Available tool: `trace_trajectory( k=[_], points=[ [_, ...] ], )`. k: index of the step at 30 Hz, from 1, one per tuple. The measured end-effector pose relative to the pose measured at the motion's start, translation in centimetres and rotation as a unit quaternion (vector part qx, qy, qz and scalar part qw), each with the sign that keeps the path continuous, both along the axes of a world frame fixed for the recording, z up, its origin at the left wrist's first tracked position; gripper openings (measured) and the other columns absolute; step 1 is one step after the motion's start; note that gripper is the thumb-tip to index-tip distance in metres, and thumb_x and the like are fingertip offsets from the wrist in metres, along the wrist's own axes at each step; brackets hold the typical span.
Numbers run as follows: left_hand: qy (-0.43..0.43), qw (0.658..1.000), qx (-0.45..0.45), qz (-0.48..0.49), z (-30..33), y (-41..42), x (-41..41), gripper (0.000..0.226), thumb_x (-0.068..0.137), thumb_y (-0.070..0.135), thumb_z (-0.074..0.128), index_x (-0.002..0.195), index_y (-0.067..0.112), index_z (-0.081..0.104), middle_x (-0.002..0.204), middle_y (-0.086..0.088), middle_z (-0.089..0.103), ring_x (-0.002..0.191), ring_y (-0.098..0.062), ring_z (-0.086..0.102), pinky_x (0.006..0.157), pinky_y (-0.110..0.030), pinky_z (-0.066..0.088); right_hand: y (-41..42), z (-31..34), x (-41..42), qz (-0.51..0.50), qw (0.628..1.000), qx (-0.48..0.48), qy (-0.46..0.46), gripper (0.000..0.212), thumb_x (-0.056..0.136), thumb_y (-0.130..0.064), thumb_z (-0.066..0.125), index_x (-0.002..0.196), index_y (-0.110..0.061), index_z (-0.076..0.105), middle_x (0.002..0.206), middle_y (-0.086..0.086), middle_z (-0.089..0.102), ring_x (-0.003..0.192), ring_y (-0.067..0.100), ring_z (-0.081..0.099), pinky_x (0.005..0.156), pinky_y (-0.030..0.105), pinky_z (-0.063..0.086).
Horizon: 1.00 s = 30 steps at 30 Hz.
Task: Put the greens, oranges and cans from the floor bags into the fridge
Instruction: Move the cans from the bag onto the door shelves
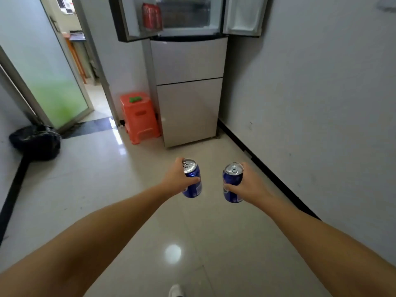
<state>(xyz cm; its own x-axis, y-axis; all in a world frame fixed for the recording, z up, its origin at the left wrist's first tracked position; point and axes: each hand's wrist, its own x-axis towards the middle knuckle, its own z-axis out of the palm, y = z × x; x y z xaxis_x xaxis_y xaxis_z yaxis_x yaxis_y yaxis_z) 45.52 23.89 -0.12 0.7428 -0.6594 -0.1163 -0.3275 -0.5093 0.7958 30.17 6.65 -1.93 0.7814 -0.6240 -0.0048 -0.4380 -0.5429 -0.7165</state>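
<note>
My left hand (179, 179) grips a blue can (192, 179) upright, held out over the floor. My right hand (248, 183) grips a second blue can (232, 183) beside it, a short gap between the two. Straight ahead stands the silver fridge (188, 99) with both upper doors swung open. Red cans (152, 17) sit in the left door's shelf. A clear drawer (186, 13) shows inside the open compartment. No floor bags with greens or oranges are in view.
An orange plastic stool (139, 118) with a small green item on top stands left of the fridge. A black rubbish bag (36, 142) lies at the left wall. A frosted glass door (49, 67) and an open doorway are at the left. A white wall (310, 93) runs along the right.
</note>
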Motion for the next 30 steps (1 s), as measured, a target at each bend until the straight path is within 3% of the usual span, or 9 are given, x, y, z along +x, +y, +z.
trace_trajectory(
  k=[5,9,16,24,30],
  points=[
    [-0.003,1.0,0.011,-0.018,-1.1,-8.5,6.4,0.07,0.07,0.023,0.08,0.126,0.016,0.039,0.124,-0.006,0.055,0.109,-0.021,0.054,0.086,-0.034,0.051,-7.3,-0.8,5.5,-0.004,1.0,0.021,-0.006,0.069,0.063,-0.027,0.083,0.12,-0.02,0.045,0.116,-0.001,0.058,0.106,0.019,0.057,0.091,0.036,0.05],
    [-0.026,0.998,0.019,-0.058,0.1,-16.5,11.6,0.071,0.071,0.026,0.08,0.127,0.016,0.038,0.124,-0.005,0.055,0.106,-0.019,0.052,0.083,-0.03,0.048,-14.1,0.5,9.6,-0.042,0.999,0.032,-0.01,0.067,0.066,-0.027,0.082,0.119,-0.019,0.042,0.114,0.0,0.057,0.101,0.017,0.054,0.085,0.031,0.047],
    [-0.049,0.995,0.008,-0.087,2.0,-30.5,18.6,0.069,0.071,0.026,0.079,0.126,0.015,0.039,0.126,-0.006,0.055,0.112,-0.023,0.054,0.091,-0.036,0.051,-26.8,2.1,15.0,-0.083,0.996,0.032,-0.004,0.064,0.067,-0.025,0.083,0.115,-0.017,0.042,0.108,0.0,0.057,0.097,0.02,0.055,0.079,0.03,0.045],
    [-0.013,0.998,0.024,-0.059,-0.1,-44.6,25.3,0.067,0.072,0.022,0.078,0.126,0.017,0.039,0.128,-0.007,0.054,0.116,-0.024,0.053,0.094,-0.038,0.05,-43.2,1.2,24.0,-0.011,0.999,0.033,0.012,0.065,0.067,-0.022,0.083,0.117,-0.017,0.041,0.116,0.005,0.059,0.103,0.021,0.057,0.082,0.029,0.047],
    [0.009,0.999,0.004,0.045,0.2,-51.5,31.2,0.066,0.071,0.027,0.079,0.122,0.018,0.039,0.124,-0.006,0.054,0.109,-0.023,0.055,0.078,-0.03,0.054,-53.7,2.3,32.7,0.082,0.996,0.018,0.039,0.071,0.069,-0.022,0.082,0.125,-0.014,0.04,0.122,0.007,0.057,0.102,0.017,0.053,0.082,0.026,0.044]
  ],
)
